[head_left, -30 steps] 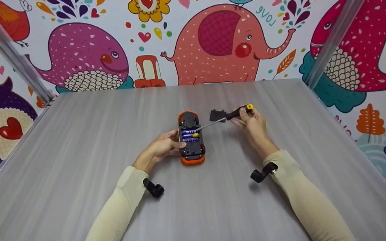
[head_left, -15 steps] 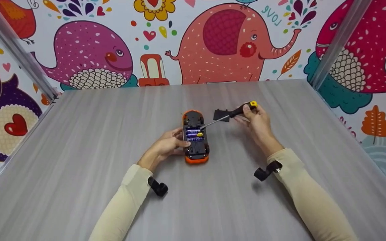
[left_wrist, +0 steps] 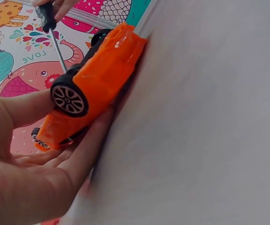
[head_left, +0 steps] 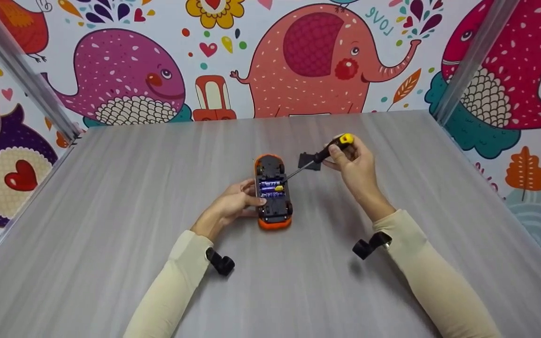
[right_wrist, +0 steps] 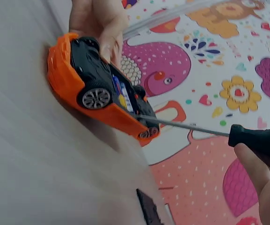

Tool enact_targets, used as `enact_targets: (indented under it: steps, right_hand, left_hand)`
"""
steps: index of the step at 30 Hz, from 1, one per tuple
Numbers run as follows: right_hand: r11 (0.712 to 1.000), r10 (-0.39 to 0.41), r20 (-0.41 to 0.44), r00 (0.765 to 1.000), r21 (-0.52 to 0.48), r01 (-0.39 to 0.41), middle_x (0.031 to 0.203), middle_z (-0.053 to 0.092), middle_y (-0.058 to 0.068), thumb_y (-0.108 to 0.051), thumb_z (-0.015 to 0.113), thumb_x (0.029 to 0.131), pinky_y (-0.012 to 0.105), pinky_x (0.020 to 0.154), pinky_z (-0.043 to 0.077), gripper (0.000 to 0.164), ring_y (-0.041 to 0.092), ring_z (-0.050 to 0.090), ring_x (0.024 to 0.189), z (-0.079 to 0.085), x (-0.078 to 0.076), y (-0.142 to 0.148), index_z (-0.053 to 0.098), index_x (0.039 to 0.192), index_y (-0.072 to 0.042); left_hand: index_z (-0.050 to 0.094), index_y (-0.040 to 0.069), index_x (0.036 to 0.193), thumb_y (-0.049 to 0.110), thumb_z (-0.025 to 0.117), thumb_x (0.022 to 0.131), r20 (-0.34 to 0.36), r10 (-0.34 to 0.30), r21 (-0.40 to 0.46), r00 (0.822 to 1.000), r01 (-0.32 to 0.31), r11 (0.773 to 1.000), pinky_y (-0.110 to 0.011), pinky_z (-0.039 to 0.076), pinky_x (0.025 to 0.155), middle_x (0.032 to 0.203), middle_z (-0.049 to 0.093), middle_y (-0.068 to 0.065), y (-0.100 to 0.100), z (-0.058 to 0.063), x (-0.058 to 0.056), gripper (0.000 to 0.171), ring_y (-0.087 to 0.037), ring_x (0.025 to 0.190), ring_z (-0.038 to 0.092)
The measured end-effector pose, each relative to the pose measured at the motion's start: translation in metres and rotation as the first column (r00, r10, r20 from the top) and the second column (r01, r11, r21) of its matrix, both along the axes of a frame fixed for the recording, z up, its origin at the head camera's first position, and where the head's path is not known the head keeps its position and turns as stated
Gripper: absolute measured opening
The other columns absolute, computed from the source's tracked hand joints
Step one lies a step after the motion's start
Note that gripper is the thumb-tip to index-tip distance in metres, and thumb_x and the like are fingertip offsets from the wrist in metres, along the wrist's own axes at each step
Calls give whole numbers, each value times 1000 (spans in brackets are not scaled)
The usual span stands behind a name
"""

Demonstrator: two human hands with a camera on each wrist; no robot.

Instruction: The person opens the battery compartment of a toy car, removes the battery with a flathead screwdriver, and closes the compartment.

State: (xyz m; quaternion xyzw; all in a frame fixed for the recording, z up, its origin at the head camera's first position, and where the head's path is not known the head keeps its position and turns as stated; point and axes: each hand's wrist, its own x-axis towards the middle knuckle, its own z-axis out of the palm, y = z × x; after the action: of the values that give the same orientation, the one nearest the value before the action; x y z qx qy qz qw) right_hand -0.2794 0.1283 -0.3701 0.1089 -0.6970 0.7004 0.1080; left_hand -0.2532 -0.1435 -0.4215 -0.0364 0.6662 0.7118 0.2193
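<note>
An orange toy car lies upside down, its black underside facing up. My left hand grips it from the left side, thumb on the underside, fingers beneath the body in the left wrist view. Purple batteries with a yellow piece show in its uncovered battery compartment. My right hand holds a screwdriver by its black handle with a yellow end. The metal shaft slants down to the left, its tip at the compartment's edge in the right wrist view.
A black battery cover lies on the grey table just right of the car, partly behind the screwdriver. Behind the table stands a wall printed with cartoon animals. Metal posts rise at the back corners.
The right hand has tilted the screwdriver more steeply, its yellow end shifting up and slightly left. Its tip stays at the compartment. The left hand keeps its grip on the car.
</note>
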Motion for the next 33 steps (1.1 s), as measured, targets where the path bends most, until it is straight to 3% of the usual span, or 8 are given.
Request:
enact_targets:
  steps: [6, 8, 12, 15, 19, 25, 33]
  right_hand:
    - [1000, -2, -59, 998, -6, 1, 101, 66, 6, -2, 64, 95, 30, 80, 62, 25, 9, 70, 93, 5, 10, -10, 54, 117, 4]
    - [1000, -6, -69, 998, 14, 8, 102, 65, 9, -2, 66, 94, 28, 80, 62, 26, 10, 70, 93, 6, 13, -13, 54, 117, 3]
    - [989, -11, -132, 991, 141, 30, 104, 64, 13, -5, 68, 93, 26, 80, 61, 28, 14, 68, 94, 9, 19, -19, 55, 117, 2]
    - [965, 7, -190, 982, 258, 43, 105, 65, 14, -10, 69, 94, 23, 80, 61, 30, 17, 67, 97, 14, 24, -25, 55, 117, 2]
    - [942, 16, -224, 974, 331, 61, 105, 67, 12, -15, 70, 94, 22, 81, 60, 30, 18, 67, 97, 17, 25, -30, 56, 117, 0]
    - [966, -1, -186, 983, 253, 49, 105, 65, 14, -11, 69, 94, 22, 79, 61, 30, 19, 67, 98, 14, 20, -24, 55, 118, 1]
    - [999, -15, -96, 995, 39, 19, 100, 65, 8, -2, 67, 93, 26, 74, 62, 26, 12, 69, 87, 3, 12, -17, 55, 115, 2]
  left_hand:
    - [29, 7, 157, -9, 60, 89, -5, -3, -12, 1000, 3, 1000, -47, 53, 104, 155, 44, -17, 1, -1, 0, 76, -28, 126, 58]
    - [31, 8, 157, -9, 60, 89, -2, -5, -16, 1000, 4, 1000, -46, 53, 103, 153, 45, -17, 2, -2, 0, 75, -28, 125, 58]
    - [38, 8, 154, -10, 60, 89, 8, -8, -32, 1000, 9, 999, -46, 54, 102, 148, 51, -17, 2, -1, -1, 71, -27, 121, 61]
    - [42, 8, 152, -11, 60, 88, 11, -5, -50, 1000, 5, 999, -45, 55, 100, 145, 54, -17, 2, 0, -2, 68, -27, 119, 63]
    - [44, 8, 150, -11, 60, 88, 12, -4, -52, 1000, 5, 999, -45, 55, 100, 144, 55, -17, 3, 2, -2, 66, -27, 118, 63]
    - [45, 7, 150, -11, 60, 88, 3, -11, -47, 1000, 11, 999, -45, 55, 100, 144, 55, -18, 3, 3, -1, 66, -27, 116, 65]
    - [44, 7, 150, -9, 60, 89, -7, -14, -63, 1000, 13, 998, -44, 56, 98, 143, 56, -18, 3, 4, 0, 65, -24, 114, 65]
